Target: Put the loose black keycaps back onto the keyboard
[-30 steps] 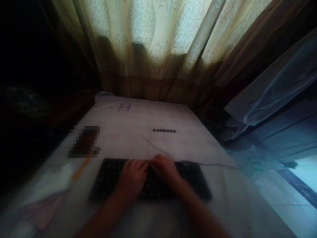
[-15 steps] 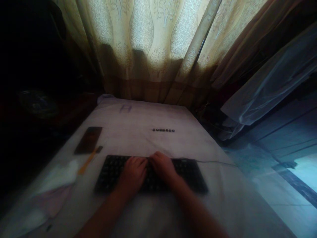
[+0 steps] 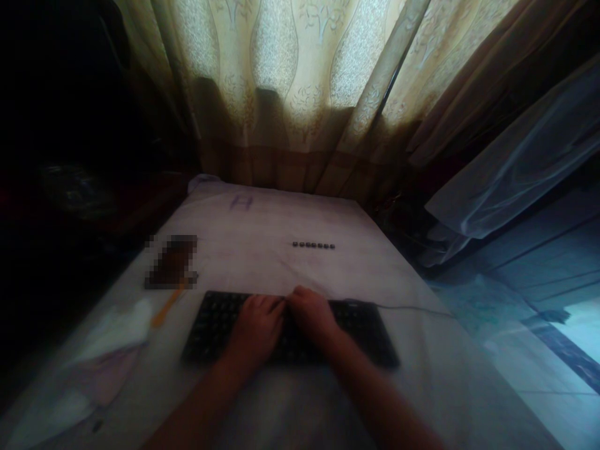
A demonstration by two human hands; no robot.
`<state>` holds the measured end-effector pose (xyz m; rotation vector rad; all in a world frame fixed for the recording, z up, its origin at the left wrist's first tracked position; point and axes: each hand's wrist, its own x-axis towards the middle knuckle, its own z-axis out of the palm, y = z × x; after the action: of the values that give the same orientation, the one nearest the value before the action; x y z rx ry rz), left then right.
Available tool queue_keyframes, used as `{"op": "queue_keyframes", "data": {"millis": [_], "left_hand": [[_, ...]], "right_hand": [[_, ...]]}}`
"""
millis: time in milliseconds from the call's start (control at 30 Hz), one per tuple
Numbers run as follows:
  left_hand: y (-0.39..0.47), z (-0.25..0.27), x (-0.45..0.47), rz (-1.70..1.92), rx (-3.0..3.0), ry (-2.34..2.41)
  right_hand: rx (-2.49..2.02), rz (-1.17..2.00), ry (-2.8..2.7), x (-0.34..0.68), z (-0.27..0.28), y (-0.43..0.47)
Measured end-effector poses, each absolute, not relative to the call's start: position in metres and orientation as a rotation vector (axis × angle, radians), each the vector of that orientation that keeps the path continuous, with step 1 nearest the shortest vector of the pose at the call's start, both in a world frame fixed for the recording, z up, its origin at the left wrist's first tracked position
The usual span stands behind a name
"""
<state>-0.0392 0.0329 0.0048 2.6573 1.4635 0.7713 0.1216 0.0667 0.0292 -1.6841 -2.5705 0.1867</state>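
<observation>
A black keyboard point(image 3: 356, 331) lies on the cloth-covered table in front of me, its cable running off to the right. Over its middle, near the back edge, both my hands meet. My left hand point(image 3: 260, 322) rests on the keys with its fingers curled toward the other hand. Beside it, my right hand point(image 3: 312, 312) is closed, its fingertips bent down at the keyboard's upper edge. Whatever the fingertips grip is too small and dark to make out. Beyond the keyboard, several small dark pieces that look like keycaps point(image 3: 314, 245) sit in a straight row.
At the left lie a pixelated dark flat object point(image 3: 172, 261), a brush-like tool with an orange handle point(image 3: 166, 306) and a crumpled white and pink cloth point(image 3: 112, 337). A small dark piece point(image 3: 97, 426) lies near the front left. A curtain point(image 3: 309, 125) hangs behind the table point(image 3: 262, 219).
The whole view has shifted slightly, so things appear a little farther right. Both hands stay together at the keyboard's upper middle, with almost no change in pose.
</observation>
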Motion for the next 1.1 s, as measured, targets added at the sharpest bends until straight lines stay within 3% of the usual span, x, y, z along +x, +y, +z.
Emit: {"op": "queue_keyframes", "data": {"millis": [333,767,1100], "left_hand": [[0.032,0.000,-0.040,0.756,2.672,1.483],[0.032,-0.006,-0.044,0.726,2.694,1.553],[0.041,-0.011,-0.067,0.620,2.629,1.728]], "right_hand": [[-1.369,0.309,-1.887,0.162,-0.008,0.062],[-1.768,-0.008,-1.488,0.277,-0.022,0.049],[-1.995,0.251,-1.477,0.284,-0.041,0.051]]}}
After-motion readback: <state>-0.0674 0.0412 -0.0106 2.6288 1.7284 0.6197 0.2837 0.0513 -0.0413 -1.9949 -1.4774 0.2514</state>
